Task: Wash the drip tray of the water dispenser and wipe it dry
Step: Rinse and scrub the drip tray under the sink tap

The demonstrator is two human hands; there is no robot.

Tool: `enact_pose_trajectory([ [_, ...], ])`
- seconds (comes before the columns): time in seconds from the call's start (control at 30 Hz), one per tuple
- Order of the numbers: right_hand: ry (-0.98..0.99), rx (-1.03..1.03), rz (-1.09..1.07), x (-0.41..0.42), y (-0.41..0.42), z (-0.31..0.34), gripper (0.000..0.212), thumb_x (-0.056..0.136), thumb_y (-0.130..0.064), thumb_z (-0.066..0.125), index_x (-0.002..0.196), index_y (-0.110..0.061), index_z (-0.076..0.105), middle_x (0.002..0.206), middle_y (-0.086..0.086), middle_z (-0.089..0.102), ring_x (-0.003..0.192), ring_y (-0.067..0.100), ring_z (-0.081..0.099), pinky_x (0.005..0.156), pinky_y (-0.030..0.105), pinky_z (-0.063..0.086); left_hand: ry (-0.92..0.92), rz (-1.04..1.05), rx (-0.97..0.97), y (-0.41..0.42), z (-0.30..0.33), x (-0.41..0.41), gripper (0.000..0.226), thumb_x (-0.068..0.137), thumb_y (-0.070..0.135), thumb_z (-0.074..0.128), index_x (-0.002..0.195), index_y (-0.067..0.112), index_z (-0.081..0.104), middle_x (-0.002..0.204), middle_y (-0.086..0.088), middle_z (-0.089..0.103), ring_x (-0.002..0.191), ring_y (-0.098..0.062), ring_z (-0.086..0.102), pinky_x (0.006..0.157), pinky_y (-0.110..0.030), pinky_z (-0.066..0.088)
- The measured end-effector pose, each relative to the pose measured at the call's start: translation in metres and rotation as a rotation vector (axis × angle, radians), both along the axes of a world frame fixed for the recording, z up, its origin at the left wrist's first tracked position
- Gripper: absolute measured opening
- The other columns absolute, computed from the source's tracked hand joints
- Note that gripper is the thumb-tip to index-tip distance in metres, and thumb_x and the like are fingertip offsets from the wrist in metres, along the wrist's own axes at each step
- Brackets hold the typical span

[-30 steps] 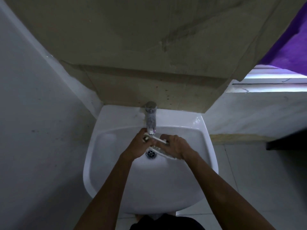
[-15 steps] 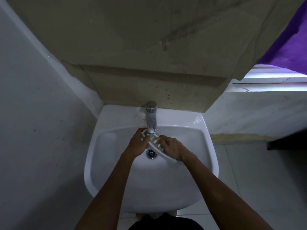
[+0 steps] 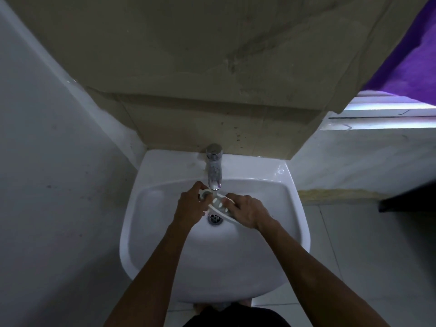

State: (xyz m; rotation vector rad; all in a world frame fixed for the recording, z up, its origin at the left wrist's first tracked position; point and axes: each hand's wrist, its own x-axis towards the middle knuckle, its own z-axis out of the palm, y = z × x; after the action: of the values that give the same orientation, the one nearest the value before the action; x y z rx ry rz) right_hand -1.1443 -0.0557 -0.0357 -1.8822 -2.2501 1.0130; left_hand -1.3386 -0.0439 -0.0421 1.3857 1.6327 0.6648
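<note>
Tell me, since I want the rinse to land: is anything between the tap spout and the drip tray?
Nothing visible. The drip tray, held by the left hand and right hand, sits directly under the tap spout.

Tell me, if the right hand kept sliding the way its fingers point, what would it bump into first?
The right hand points left across the drip tray it holds. It would probably meet the left hand first, gripping the tray's other end under the tap. Depth is hard to judge.
</note>
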Motion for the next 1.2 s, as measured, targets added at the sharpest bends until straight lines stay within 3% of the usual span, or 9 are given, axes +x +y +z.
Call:
enact_pose_trajectory([
  [0.1, 0.006, -0.008, -0.017, -0.002, 0.001, 0.001, 0.04, 0.101, -0.052, 0.025, 0.118, -0.032, 0.056, 0.111, 0.008, 0.07, 0.093, 0.027, 0.065, 0.083, 0.039, 0.051, -0.056, 0.031, 0.01, 0.0, -0.002, -0.001, 0.011, 0.085, 0.037, 0.069, 0.09, 0.029, 0.063, 0.078, -0.001, 0.072, 0.058, -0.016, 0.071, 0.055, -0.032, 0.06],
  [0.17, 0.013, -0.035, -0.036, -0.003, 0.0, 0.0, 0.038, 0.101, -0.051, 0.024, 0.117, -0.032, 0.052, 0.113, 0.009, 0.068, 0.094, 0.028, 0.064, 0.082, 0.039, 0.05, -0.141, 0.046, -0.037, 0.002, -0.004, -0.004, 0.013, 0.091, 0.031, 0.065, 0.101, 0.025, 0.07, 0.086, -0.002, 0.074, 0.067, -0.019, 0.071, 0.07, -0.036, 0.063],
  [0.23, 0.026, -0.059, -0.048, -0.003, -0.005, -0.003, 0.034, 0.102, -0.049, 0.023, 0.112, -0.03, 0.049, 0.113, 0.009, 0.068, 0.093, 0.029, 0.063, 0.08, 0.038, 0.049, -0.183, 0.038, -0.088, 0.005, -0.004, -0.005, 0.019, 0.094, 0.024, 0.061, 0.11, 0.018, 0.071, 0.089, -0.005, 0.073, 0.068, -0.02, 0.067, 0.075, -0.036, 0.062],
  [0.37, 0.021, -0.064, -0.087, 0.0, -0.016, -0.011, 0.029, 0.101, -0.053, 0.024, 0.098, -0.034, 0.045, 0.108, 0.008, 0.069, 0.087, 0.028, 0.061, 0.073, 0.036, 0.044, -0.065, -0.049, -0.08, 0.003, -0.004, 0.0, 0.02, 0.094, 0.017, 0.057, 0.109, 0.019, 0.069, 0.096, -0.009, 0.072, 0.063, -0.016, 0.068, 0.072, -0.033, 0.062],
  [0.53, -0.059, 0.033, -0.034, 0.013, -0.018, -0.013, 0.037, 0.098, -0.056, 0.028, 0.108, -0.034, 0.055, 0.108, 0.005, 0.071, 0.091, 0.028, 0.065, 0.074, 0.034, 0.044, 0.062, -0.142, -0.115, -0.003, -0.011, 0.003, 0.016, 0.093, 0.019, 0.059, 0.107, 0.017, 0.064, 0.1, -0.016, 0.072, 0.077, -0.029, 0.074, 0.078, -0.043, 0.06],
  [0.73, -0.035, 0.067, -0.025, 0.017, -0.02, -0.013, 0.047, 0.095, -0.059, 0.017, 0.108, -0.034, 0.056, 0.109, 0.004, 0.071, 0.091, 0.027, 0.065, 0.077, 0.037, 0.049, -0.098, -0.043, -0.263, 0.007, -0.001, 0.007, 0.01, 0.09, 0.018, 0.062, 0.1, 0.02, 0.061, 0.105, -0.026, 0.068, 0.076, -0.035, 0.074, 0.073, -0.048, 0.062],
  [0.87, -0.024, 0.052, -0.029, 0.016, -0.019, -0.014, 0.044, 0.099, -0.057, 0.022, 0.11, -0.036, 0.058, 0.107, 0.004, 0.071, 0.091, 0.026, 0.065, 0.074, 0.035, 0.044, -0.047, -0.095, -0.279, 0.01, 0.006, 0.006, 0.006, 0.09, 0.018, 0.063, 0.093, 0.02, 0.058, 0.106, -0.017, 0.067, 0.071, -0.021, 0.072, 0.053, -0.029, 0.06],
  [1.0, -0.039, 0.079, 0.004, 0.015, -0.02, -0.013, 0.04, 0.099, -0.061, 0.028, 0.105, -0.036, 0.059, 0.101, 0.001, 0.072, 0.088, 0.025, 0.066, 0.07, 0.032, 0.041, -0.124, -0.179, -0.42, 0.011, 0.009, 0.002, 0.016, 0.089, 0.0, 0.058, 0.098, 0.008, 0.048, 0.105, -0.026, 0.058, 0.091, -0.04, 0.066, 0.085, -0.056, 0.056],
  [1.2, -0.051, 0.087, 0.013, 0.012, -0.012, -0.006, 0.042, 0.098, -0.061, 0.031, 0.11, -0.035, 0.062, 0.105, 0.003, 0.073, 0.091, 0.025, 0.067, 0.075, 0.033, 0.047, -0.074, -0.285, -0.416, 0.018, 0.019, -0.003, 0.021, 0.087, 0.002, 0.065, 0.099, 0.01, 0.05, 0.116, -0.028, 0.06, 0.105, -0.041, 0.065, 0.093, -0.056, 0.053],
])
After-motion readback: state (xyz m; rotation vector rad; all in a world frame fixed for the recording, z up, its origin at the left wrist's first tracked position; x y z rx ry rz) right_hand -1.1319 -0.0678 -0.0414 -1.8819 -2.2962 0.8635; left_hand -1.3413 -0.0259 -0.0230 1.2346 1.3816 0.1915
